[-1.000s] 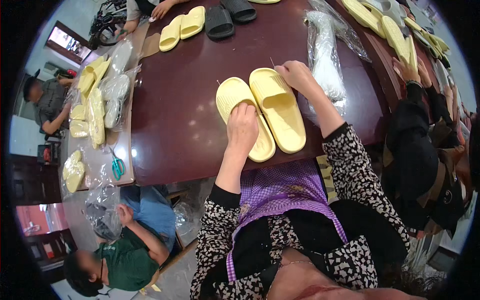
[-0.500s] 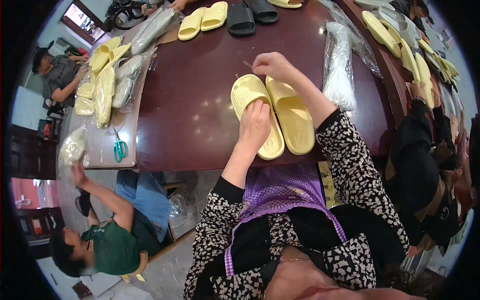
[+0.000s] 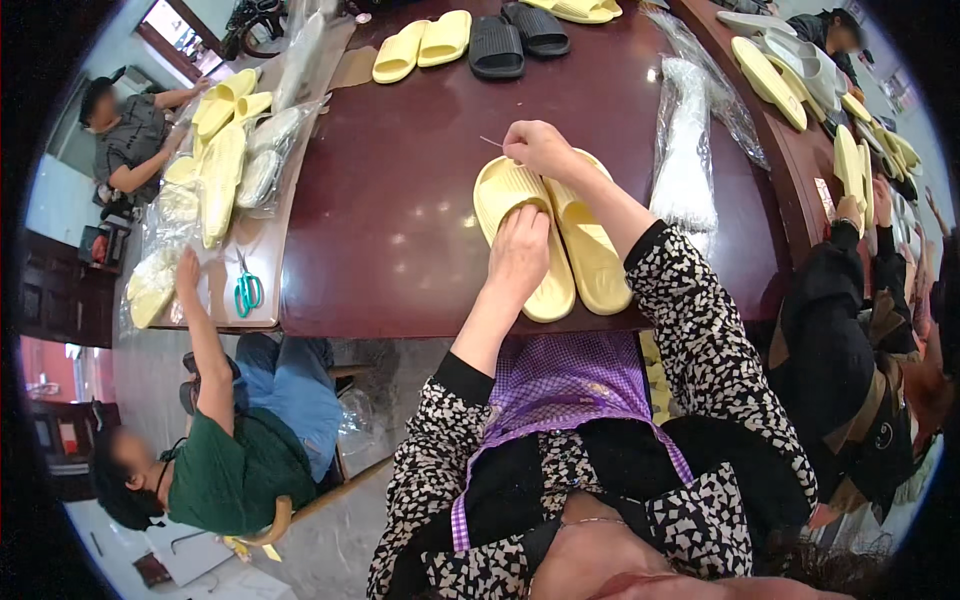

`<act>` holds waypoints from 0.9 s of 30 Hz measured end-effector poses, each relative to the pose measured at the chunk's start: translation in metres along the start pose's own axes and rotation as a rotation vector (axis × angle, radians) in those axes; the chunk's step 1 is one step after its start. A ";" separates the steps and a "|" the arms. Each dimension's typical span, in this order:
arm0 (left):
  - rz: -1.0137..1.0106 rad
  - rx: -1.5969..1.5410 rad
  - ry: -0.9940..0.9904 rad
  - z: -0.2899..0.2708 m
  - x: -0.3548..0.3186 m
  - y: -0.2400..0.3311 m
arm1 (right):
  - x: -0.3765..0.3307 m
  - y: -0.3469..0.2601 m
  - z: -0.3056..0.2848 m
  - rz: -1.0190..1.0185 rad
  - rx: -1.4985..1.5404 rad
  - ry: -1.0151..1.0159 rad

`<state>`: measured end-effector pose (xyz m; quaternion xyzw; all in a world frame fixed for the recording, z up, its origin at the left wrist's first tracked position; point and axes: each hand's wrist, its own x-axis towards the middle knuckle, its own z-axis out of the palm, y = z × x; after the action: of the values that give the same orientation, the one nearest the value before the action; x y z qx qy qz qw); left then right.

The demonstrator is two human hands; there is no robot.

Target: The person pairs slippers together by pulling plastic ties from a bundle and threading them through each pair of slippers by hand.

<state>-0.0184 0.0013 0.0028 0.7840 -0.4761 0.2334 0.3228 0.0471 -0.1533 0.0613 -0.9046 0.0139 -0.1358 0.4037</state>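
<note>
While the left forearm reaches straight up the counter (image 3: 400, 220), the left hand (image 3: 520, 255) lies flat, fingers together, pressing the left slipper (image 3: 505, 195). The right hand (image 3: 538, 148) bends in from the right, its grip pinched on a thin pin (image 3: 490, 141). Both slippers lie side by side below that grip, the right slipper (image 3: 597, 255) included, long axes running away from the person.

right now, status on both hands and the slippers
Left hand flat on the left yellow slipper. Right hand pinching at toe of right yellow slipper. Plastic bag lies alongside.
</note>
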 end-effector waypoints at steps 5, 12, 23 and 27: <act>-0.007 0.016 -0.018 0.000 0.001 -0.001 | -0.002 0.004 0.003 -0.076 -0.133 0.072; -0.005 -0.009 -0.009 0.000 0.003 0.003 | -0.003 -0.001 0.005 -0.063 -0.060 -0.019; -0.130 -0.198 0.338 -0.042 0.044 -0.017 | -0.018 -0.009 -0.008 -0.032 0.385 0.240; -0.407 -0.488 0.106 -0.052 0.093 -0.044 | -0.023 -0.018 -0.007 -0.057 0.514 0.257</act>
<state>0.0586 -0.0015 0.0887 0.7494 -0.3340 0.0836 0.5656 0.0214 -0.1433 0.0738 -0.7480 0.0048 -0.2596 0.6108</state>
